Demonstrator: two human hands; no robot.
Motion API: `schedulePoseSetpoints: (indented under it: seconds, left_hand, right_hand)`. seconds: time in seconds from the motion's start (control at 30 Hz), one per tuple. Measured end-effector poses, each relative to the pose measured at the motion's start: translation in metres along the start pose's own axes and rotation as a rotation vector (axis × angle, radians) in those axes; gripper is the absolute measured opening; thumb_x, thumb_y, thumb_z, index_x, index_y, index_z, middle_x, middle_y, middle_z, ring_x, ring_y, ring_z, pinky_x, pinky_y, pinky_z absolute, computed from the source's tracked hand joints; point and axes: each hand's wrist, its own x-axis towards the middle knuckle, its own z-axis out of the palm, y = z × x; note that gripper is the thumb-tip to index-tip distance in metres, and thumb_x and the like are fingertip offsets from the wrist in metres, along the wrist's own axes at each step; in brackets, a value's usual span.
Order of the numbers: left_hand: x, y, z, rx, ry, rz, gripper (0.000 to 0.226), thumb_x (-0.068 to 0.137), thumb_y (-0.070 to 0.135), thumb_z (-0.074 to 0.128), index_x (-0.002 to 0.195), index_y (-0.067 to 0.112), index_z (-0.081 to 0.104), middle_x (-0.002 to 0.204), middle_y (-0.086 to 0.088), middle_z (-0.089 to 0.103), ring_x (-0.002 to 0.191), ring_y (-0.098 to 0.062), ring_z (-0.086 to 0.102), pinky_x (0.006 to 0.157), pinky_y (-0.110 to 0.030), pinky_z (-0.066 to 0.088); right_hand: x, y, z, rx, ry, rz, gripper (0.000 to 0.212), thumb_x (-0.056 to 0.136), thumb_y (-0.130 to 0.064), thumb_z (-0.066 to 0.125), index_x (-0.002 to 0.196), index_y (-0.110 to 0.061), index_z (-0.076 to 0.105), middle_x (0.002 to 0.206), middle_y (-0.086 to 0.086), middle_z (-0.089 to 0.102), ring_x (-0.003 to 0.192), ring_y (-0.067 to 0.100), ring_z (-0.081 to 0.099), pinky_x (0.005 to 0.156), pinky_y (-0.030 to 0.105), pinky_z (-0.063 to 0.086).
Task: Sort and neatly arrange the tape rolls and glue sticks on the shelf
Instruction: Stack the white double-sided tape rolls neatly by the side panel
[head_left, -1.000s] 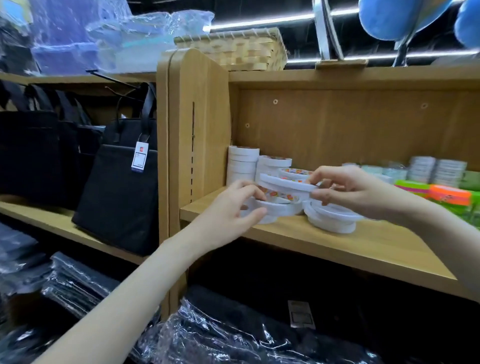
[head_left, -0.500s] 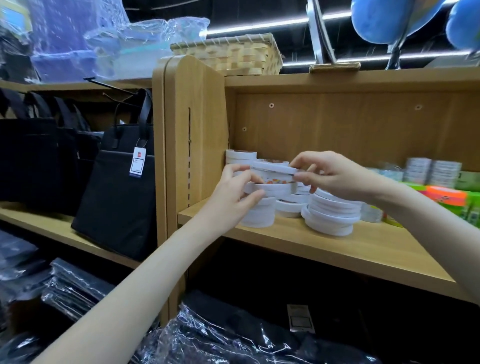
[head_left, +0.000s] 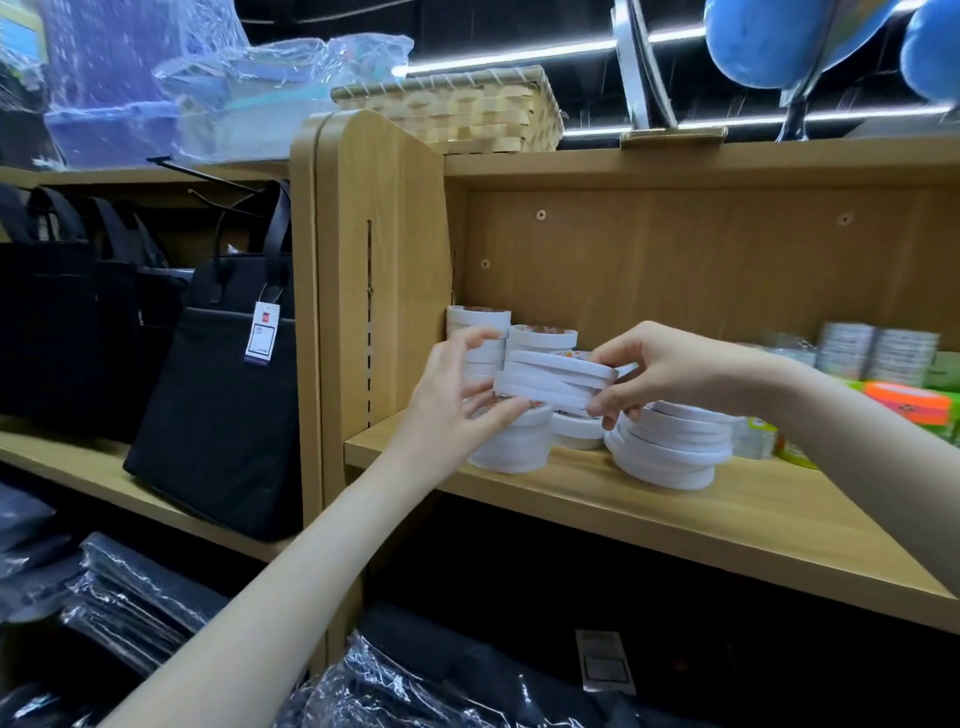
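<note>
- On the wooden shelf (head_left: 675, 525), left end: white tape rolls in several stacks, one stack (head_left: 511, 441) at the front left, a leaning stack (head_left: 667, 449) to its right, taller stacks (head_left: 480, 338) at the back against the side panel (head_left: 387, 270).
- Held rolls (head_left: 556, 382): a few flat white ones, tilted, raised above the front-left stack, caught between both hands.
- Left hand (head_left: 457, 395): fingers curled round the left edge of the held rolls, thumb underneath; it hides the top of the front-left stack.
- Right hand (head_left: 660, 371): pinches the right edge of the same rolls, and covers the rolls behind.
- Right end of shelf: wrapped small rolls (head_left: 878, 351), blurred, and bright green and orange packs (head_left: 906, 405); contents cannot be told.
- Top board: woven basket (head_left: 467, 111), plastic-wrapped boxes (head_left: 197, 98), blue round objects (head_left: 779, 36).
- Left bay: black bags (head_left: 218, 395), one with a hanging tag (head_left: 262, 332).
- Below: dark goods in clear plastic (head_left: 130, 597).
</note>
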Motion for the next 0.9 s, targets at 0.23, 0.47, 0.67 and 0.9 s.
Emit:
schedulePoseSetpoints:
  seconds: [0.23, 0.47, 0.67, 0.9]
  left_hand:
    - [0.002, -0.007, 0.010, 0.125, 0.022, 0.042, 0.050, 0.087, 0.006, 0.058, 0.108, 0.048, 0.041, 0.123, 0.006, 0.040, 0.106, -0.006, 0.050, 0.082, 0.001, 0.039]
    - [0.006, -0.009, 0.007, 0.119, 0.027, 0.027, 0.047, 0.088, 0.002, 0.056, 0.117, 0.035, 0.043, 0.124, 0.004, 0.040, 0.095, 0.002, 0.052, 0.078, 0.001, 0.041]
    - [0.005, -0.007, 0.008, 0.157, 0.025, 0.048, 0.050, 0.085, 0.010, 0.063, 0.125, 0.031, 0.041, 0.125, 0.006, 0.039, 0.100, 0.002, 0.052, 0.083, -0.003, 0.041]
    - [-0.018, -0.032, -0.003, 0.350, -0.013, -0.132, 0.089, 0.073, 0.027, 0.077, 0.143, 0.030, 0.021, 0.144, 0.003, 0.028, 0.126, -0.006, 0.030, 0.108, -0.026, 0.024]
  right_hand:
    - [-0.003, -0.002, 0.000, 0.247, 0.048, -0.060, 0.019, 0.085, -0.011, 0.065, 0.101, -0.001, 0.063, 0.083, 0.005, 0.066, 0.074, 0.015, 0.067, 0.064, 0.017, 0.050]
    - [-0.002, -0.007, 0.002, 0.181, 0.050, -0.053, 0.019, 0.089, -0.019, 0.060, 0.093, -0.002, 0.065, 0.084, 0.013, 0.068, 0.076, 0.021, 0.069, 0.062, 0.020, 0.050]
    - [-0.006, -0.011, 0.007, 0.073, 0.094, -0.053, 0.010, 0.081, -0.006, 0.069, 0.086, 0.002, 0.065, 0.072, 0.003, 0.069, 0.065, 0.014, 0.068, 0.053, 0.017, 0.045]
    - [-0.047, -0.010, -0.003, 0.051, 0.093, -0.020, 0.010, 0.078, -0.002, 0.070, 0.081, 0.005, 0.064, 0.063, 0.009, 0.067, 0.056, 0.009, 0.063, 0.054, 0.019, 0.048]
